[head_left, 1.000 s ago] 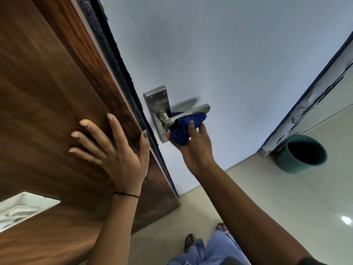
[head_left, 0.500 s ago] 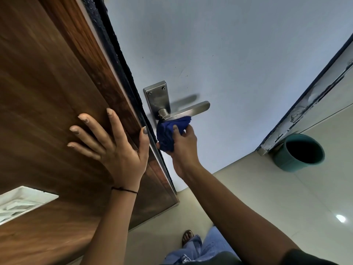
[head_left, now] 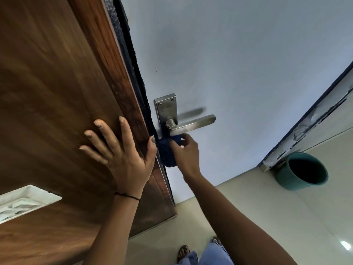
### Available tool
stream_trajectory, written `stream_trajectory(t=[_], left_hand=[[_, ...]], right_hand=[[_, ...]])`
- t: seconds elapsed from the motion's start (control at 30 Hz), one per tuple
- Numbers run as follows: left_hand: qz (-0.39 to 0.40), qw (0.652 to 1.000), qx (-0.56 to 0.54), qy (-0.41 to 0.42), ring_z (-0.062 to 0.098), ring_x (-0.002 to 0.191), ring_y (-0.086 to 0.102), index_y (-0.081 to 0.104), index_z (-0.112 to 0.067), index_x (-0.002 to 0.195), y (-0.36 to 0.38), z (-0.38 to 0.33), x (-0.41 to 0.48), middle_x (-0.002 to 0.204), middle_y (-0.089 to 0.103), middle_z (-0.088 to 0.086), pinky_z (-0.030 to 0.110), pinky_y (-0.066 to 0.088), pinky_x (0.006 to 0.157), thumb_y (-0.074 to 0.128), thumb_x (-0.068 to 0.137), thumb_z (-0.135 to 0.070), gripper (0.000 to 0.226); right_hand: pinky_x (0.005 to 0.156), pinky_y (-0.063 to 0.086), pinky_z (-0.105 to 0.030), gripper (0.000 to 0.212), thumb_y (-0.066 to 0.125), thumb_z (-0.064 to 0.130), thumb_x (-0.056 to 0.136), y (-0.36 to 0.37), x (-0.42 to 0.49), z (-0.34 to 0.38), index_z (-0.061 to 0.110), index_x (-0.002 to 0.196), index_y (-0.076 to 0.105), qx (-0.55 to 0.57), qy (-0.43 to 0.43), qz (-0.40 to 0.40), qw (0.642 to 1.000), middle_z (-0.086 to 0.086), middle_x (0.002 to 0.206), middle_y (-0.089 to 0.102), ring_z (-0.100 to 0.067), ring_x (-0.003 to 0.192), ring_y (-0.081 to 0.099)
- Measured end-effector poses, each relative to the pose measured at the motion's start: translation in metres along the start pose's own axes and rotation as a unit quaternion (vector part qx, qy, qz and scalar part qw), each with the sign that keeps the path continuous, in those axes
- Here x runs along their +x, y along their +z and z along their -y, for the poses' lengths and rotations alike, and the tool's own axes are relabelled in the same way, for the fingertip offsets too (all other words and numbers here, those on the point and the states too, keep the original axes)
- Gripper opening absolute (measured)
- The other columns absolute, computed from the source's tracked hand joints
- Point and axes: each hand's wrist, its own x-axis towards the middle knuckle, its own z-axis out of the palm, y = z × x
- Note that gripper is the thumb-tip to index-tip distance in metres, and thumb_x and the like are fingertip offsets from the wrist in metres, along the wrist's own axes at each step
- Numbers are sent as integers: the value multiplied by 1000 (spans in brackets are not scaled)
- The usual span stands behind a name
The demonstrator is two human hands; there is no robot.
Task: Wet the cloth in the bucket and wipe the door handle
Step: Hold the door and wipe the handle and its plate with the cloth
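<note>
A silver lever door handle (head_left: 193,123) on a steel backplate (head_left: 165,108) sticks out from the pale blue door face. My right hand (head_left: 184,153) holds a bunched dark blue cloth (head_left: 166,153) pressed against the lower part of the backplate, just under the lever's base. My left hand (head_left: 120,152) lies flat with fingers spread on the brown wooden door panel (head_left: 57,92), thumb near the door's edge. A teal bucket (head_left: 301,171) stands on the floor at the right, by the door frame; its inside looks dark.
The black door edge (head_left: 133,60) runs between the wooden panel and the blue face. A worn door frame (head_left: 309,119) rises at the right. Pale floor tiles (head_left: 267,217) lie below, with my sandalled foot (head_left: 183,253) and jeans at the bottom. A white vent (head_left: 23,201) sits at lower left.
My right hand has slid the cloth leftward from under the lever's outer part to its base and the backplate. My left hand has stayed on the wooden panel.
</note>
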Motion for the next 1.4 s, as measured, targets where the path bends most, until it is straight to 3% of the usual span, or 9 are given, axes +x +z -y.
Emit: stream_trajectory(t=[0.17, 0.33, 0.47, 0.63, 0.73, 0.9, 1.03, 1.2, 1.4], left_hand=[[10, 1000, 24, 6, 53, 129, 12, 19, -13, 147, 4, -1, -1, 143, 15, 28, 51, -11, 116, 48, 90, -49, 73], [-2, 1000, 28, 0, 45, 142, -1, 11, -20, 151, 5, -1, 0, 146, 16, 26, 50, -12, 117, 54, 86, -49, 84], [-8, 1000, 17, -3, 23, 145, -26, -4, -24, 152, 4, -1, -1, 160, -23, 4, 52, -11, 117, 51, 87, -52, 90], [-12, 1000, 17, 0, 22, 146, -25, -2, -24, 153, 6, 0, -3, 158, -27, -1, 50, -13, 117, 52, 87, -52, 90], [-15, 1000, 13, 0, 22, 146, -25, -1, -24, 153, 6, 1, -4, 158, -27, -1, 50, -14, 117, 52, 87, -52, 90], [-12, 1000, 15, 4, 22, 146, -26, -1, -23, 153, 6, 1, -4, 158, -27, 0, 50, -14, 116, 53, 86, -52, 90], [-10, 1000, 21, 4, 23, 145, -26, -2, -22, 153, 6, 1, -5, 158, -27, 0, 50, -15, 116, 53, 86, -53, 92], [-14, 1000, 21, 6, 23, 145, -26, -2, -22, 153, 7, 0, -4, 158, -27, 0, 50, -14, 116, 52, 86, -52, 91], [-18, 1000, 14, 2, 21, 145, -28, -4, -24, 153, 6, -1, -4, 157, -29, -2, 49, -16, 116, 52, 87, -50, 90]], right_hand=[[46, 48, -13, 29, 61, 18, 85, -42, 12, -6, 19, 113, 53, 9, 14, -68, 998, 5, 90, 65, 0, 57, 65], [58, 51, -12, 32, 48, 12, 92, -66, 12, -7, 31, 118, 47, 70, -103, -219, 968, 15, 103, 48, 8, 80, 61], [77, 55, -19, 47, 57, 20, 89, -45, 3, -4, 23, 135, 48, -4, -179, -195, 964, 11, 120, 39, 7, 99, 53], [75, 61, -44, 46, 59, 34, 85, -14, -25, -10, 34, 130, 53, -27, -212, -78, 974, 17, 126, 40, -17, 103, 62], [83, 59, -38, 46, 56, 38, 84, -7, -29, -11, 36, 129, 54, -61, -232, -51, 969, 21, 125, 40, -16, 108, 60], [55, 52, -14, 41, 59, 18, 85, -46, -2, -7, 18, 126, 61, -12, -209, -161, 964, 7, 116, 48, 2, 79, 61], [44, 46, -13, 38, 54, 10, 90, -63, 21, -3, 13, 127, 59, 23, -165, -216, 962, -2, 109, 51, -3, 53, 55], [64, 38, 3, 38, 58, 13, 90, -42, 9, -6, 13, 128, 57, 22, -149, -245, 958, 2, 102, 51, 12, 81, 52], [70, 50, -12, 31, 60, 19, 87, -5, -24, -15, 20, 118, 59, 13, -200, -139, 970, 9, 97, 52, 3, 91, 55]])
